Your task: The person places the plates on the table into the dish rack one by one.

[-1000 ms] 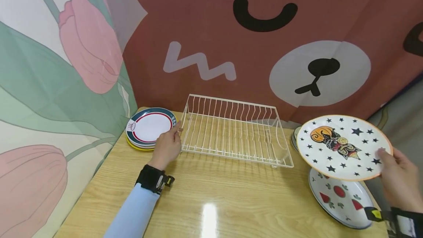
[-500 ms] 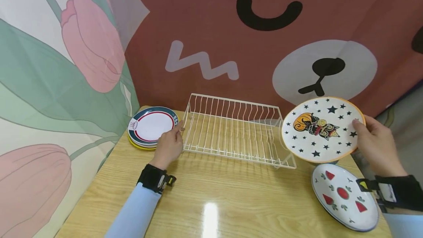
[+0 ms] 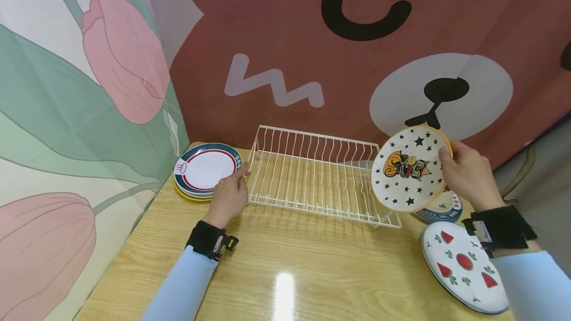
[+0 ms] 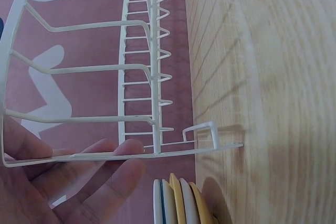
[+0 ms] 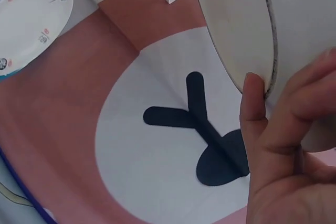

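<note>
A white plate (image 3: 408,172) with black stars, an orange rim and a cartoon figure is tilted up over the right end of the wire dish rack (image 3: 312,207). My right hand (image 3: 468,175) pinches it at its right edge, thumb on the front; its plain underside shows in the right wrist view. My left hand (image 3: 229,197) grips the rack's left end. Up close, the left hand (image 4: 89,182) has its thumb and fingers about the end wire of the white rack (image 4: 94,69). The rack's slots hold no plates.
Left of the rack is a stack of plates (image 3: 209,170), the top one with a dark green rim. On the right are a stack of blue-rimmed plates (image 3: 446,207) and a watermelon-patterned plate stack (image 3: 464,266). The wooden table (image 3: 250,271) meets a patterned cloth backdrop (image 3: 276,28).
My right hand has carried the starred plate leftward from above the right-hand stacks to the rack's right end, tilting it more upright. The left hand has stayed on the rack.
</note>
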A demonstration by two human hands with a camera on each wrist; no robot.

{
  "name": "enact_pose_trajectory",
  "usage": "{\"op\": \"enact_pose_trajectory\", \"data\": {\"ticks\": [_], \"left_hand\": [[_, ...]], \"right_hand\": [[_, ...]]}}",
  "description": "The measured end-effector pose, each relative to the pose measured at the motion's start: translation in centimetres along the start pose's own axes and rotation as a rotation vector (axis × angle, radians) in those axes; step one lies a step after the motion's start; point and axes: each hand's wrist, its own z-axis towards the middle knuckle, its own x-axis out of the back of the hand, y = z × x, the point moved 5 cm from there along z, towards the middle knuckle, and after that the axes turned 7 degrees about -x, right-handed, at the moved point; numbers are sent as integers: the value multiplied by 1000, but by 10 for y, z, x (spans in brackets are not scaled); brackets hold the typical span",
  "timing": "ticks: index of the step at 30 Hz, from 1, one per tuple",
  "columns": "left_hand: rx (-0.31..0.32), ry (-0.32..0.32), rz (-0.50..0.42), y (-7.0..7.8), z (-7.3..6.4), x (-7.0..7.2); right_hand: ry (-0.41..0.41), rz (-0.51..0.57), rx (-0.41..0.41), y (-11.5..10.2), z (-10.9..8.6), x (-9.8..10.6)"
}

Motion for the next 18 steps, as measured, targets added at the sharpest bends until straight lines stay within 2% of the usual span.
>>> {"op": "enact_pose_trajectory", "data": {"ticks": [8, 13, 18], "left_hand": [[-6, 8, -3, 1, -1, 3], [8, -7, -14, 1, -1, 1], [-1, 5, -14, 2, -1, 2]], "right_hand": [[20, -80, 80, -22, 9, -18], [19, -118, 96, -28, 12, -32], [1, -144, 132, -32, 13, -43]]}}
